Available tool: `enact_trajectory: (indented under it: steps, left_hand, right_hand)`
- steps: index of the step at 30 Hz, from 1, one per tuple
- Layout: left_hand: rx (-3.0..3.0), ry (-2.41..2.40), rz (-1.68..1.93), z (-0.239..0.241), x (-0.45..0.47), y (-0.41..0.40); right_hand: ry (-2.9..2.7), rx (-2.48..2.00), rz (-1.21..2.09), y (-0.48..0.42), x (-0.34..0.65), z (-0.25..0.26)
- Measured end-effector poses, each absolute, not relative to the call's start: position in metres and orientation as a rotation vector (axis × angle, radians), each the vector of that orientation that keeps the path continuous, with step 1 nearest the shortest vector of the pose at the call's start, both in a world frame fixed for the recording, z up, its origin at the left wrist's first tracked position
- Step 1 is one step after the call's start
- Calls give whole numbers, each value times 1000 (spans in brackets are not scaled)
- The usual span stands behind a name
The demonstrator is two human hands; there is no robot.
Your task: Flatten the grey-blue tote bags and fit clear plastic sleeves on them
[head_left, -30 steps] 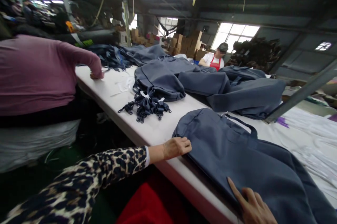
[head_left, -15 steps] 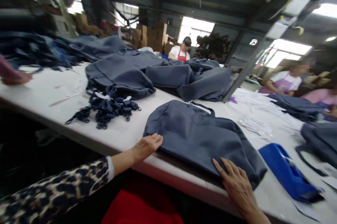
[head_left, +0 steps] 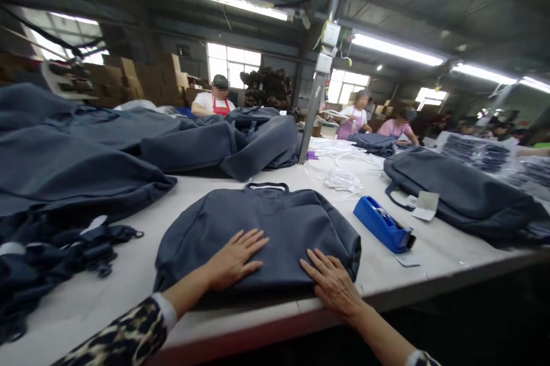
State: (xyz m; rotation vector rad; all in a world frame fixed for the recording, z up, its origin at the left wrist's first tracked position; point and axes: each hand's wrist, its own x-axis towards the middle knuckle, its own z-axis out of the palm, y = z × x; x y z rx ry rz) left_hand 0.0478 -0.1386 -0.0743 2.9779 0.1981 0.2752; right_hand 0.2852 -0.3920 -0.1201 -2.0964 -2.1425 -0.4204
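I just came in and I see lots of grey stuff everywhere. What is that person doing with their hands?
A person presses both hands flat on a dark grey bag lying on a long white table. The left hand and right hand rest open on its near edge. A blue tape dispenser sits to the right, a bundle of dark straps to the left, and more grey bags are piled behind. Other people work farther back.

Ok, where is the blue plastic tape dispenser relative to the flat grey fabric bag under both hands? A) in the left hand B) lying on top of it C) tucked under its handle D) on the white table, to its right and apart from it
D: the blue plastic tape dispenser lies on the white table, right of the flat grey fabric bag, with bare tabletop between them.
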Motion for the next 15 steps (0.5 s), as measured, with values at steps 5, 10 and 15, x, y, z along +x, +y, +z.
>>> enact_trajectory:
  steps: [5, 10, 15]
  left_hand:
    - [3017, 203, 339, -133, 36, -146]
    - [3042, 167, 428, -133, 34, -141]
    - [3065, 172, 413, -142, 36, -137]
  right_hand:
    - [-2172, -1969, -321, -402, 280, -94]
    - [-1340, -1867, -410, -401, 327, -64]
    - [-769, -1789, 303, -419, 384, -77]
